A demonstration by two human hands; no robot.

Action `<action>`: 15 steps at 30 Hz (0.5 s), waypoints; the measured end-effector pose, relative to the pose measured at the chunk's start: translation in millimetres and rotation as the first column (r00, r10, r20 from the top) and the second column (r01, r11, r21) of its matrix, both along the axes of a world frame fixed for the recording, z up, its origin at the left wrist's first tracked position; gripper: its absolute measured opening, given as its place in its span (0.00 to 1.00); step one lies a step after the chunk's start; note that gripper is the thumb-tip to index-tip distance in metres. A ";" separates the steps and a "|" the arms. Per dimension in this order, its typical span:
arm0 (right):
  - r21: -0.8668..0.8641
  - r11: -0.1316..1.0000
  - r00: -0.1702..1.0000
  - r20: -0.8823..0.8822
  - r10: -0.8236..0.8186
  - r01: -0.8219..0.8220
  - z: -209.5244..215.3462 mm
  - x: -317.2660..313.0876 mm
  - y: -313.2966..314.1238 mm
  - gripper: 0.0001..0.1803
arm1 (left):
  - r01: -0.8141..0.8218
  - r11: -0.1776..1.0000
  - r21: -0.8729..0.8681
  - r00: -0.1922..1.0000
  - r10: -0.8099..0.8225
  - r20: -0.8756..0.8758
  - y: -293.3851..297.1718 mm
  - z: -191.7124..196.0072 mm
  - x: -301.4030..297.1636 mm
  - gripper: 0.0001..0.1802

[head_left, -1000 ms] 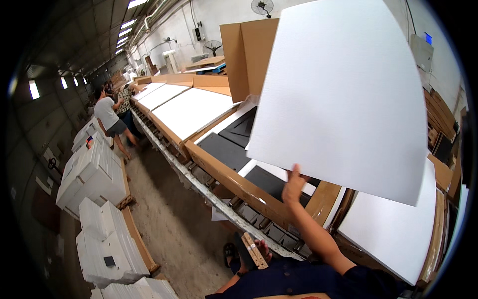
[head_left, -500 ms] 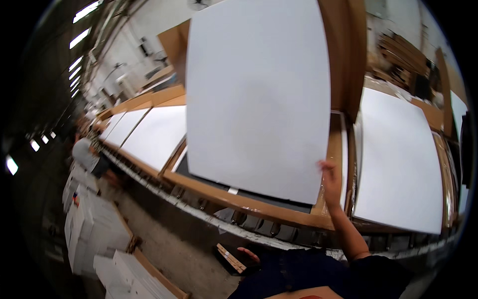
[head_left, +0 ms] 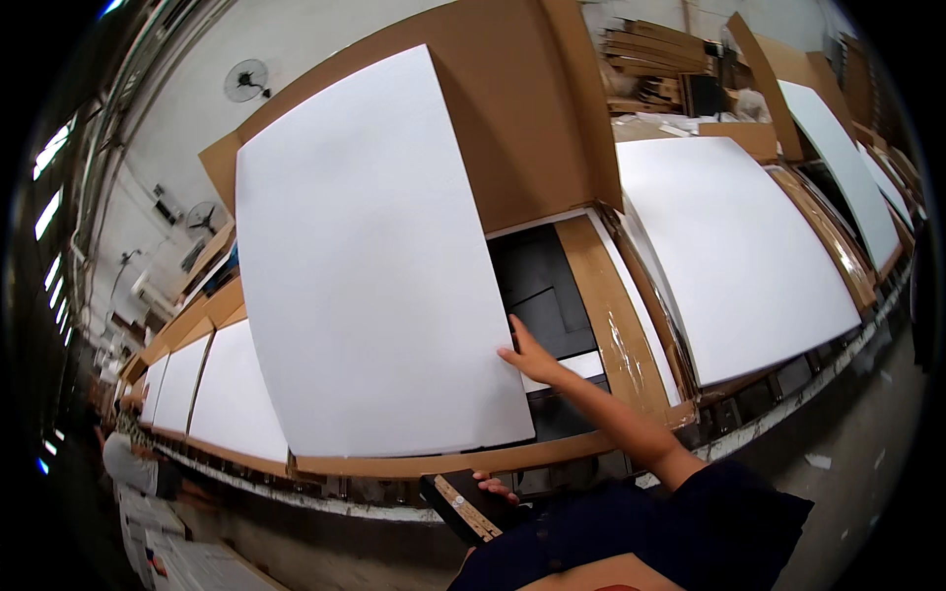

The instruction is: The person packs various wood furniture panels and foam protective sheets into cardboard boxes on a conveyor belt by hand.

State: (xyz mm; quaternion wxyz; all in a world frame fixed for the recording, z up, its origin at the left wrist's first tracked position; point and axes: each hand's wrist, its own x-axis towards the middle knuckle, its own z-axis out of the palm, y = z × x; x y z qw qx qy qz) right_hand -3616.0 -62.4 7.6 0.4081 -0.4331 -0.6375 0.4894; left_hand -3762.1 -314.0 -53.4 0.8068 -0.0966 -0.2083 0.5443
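A large white sheet (head_left: pixel 365 266) leans upright over an open cardboard carton (head_left: pixel 631 345), covering its left part. My right hand (head_left: pixel 532 355) is at the sheet's right edge, fingers stretched and apart, the thumb tip touching the white face. Beside that hand, black panels (head_left: pixel 542 291) with a white strip (head_left: pixel 581 367) lie inside the carton. Low at my waist, my left hand (head_left: pixel 496 487) curls at a flat black piece with light wooden strips (head_left: pixel 468 507). Part of that hand is hidden behind the piece.
The carton's raised brown flap (head_left: pixel 522 118) stands behind the sheet. To the right, another carton carries a white sheet (head_left: pixel 739 256); more white-topped cartons (head_left: pixel 232 394) line up on the left. A roller conveyor (head_left: pixel 374 509) runs underneath. A person (head_left: pixel 138 463) stands far left.
My view has turned right. Relative to the carton, the white sheet has shifted left, uncovering black panels. My right hand has moved left with the sheet's edge.
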 end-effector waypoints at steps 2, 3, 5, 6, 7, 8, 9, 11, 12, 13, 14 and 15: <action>0.143 0.983 0.988 0.086 -0.129 0.116 -17.0 47.2 1.8 0.39 | 0.080 0.995 0.066 0.995 -0.083 0.056 10.9 -16.2 -18.2 0.17; 0.181 0.964 0.974 0.080 -0.214 0.197 -28.8 75.5 -0.9 0.37 | 0.109 0.985 0.135 0.986 -0.124 0.108 15.2 -21.3 -26.4 0.17; 0.029 0.913 0.905 0.121 -0.408 0.408 -32.0 138.1 -20.9 0.26 | 0.117 0.991 0.072 0.986 -0.124 0.107 10.7 -12.6 -34.3 0.18; 0.159 0.873 0.829 0.275 -0.488 0.461 -33.3 174.1 -37.7 0.22 | 0.103 0.994 0.025 0.990 -0.105 0.091 5.4 -8.6 -39.7 0.20; 0.195 0.864 0.751 0.431 -0.500 0.464 -22.6 194.6 -59.8 0.20 | 0.123 0.992 0.009 0.987 -0.123 0.101 4.0 -11.1 -51.6 0.20; 0.250 0.878 0.676 0.565 -0.474 0.407 -19.6 212.6 -80.2 0.20 | 0.084 0.996 0.038 0.985 -0.078 -0.153 9.9 -15.6 -64.5 0.21; 0.199 0.935 0.637 0.689 -0.347 0.295 -28.4 229.7 -93.8 0.19 | 0.053 0.995 0.083 0.918 -0.015 -0.396 14.4 -18.2 -78.1 0.23; 0.306 0.949 0.556 0.804 -0.213 -0.080 -23.5 242.0 -117.5 0.23 | 0.051 0.968 0.245 0.669 0.149 -0.728 46.0 29.4 -85.4 0.35; 0.296 0.952 0.549 0.810 -0.208 -0.076 -8.1 230.7 -117.8 0.23 | 0.092 0.910 0.403 0.539 0.295 -0.789 61.0 33.2 -96.1 0.39; 0.099 0.995 0.404 0.911 -0.083 -0.020 14.9 209.1 -112.0 0.26 | 0.038 0.976 0.216 0.443 0.178 -0.879 66.6 30.3 -112.3 0.38; -0.090 0.994 0.257 0.964 0.069 0.069 30.2 196.4 -108.6 0.30 | -0.038 0.999 0.021 0.371 0.034 -0.928 71.9 27.4 -129.1 0.37; -0.095 0.993 0.255 0.964 0.073 0.075 28.0 196.2 -105.1 0.30 | -0.037 0.994 0.107 0.262 0.113 -0.958 84.0 56.4 -117.7 0.35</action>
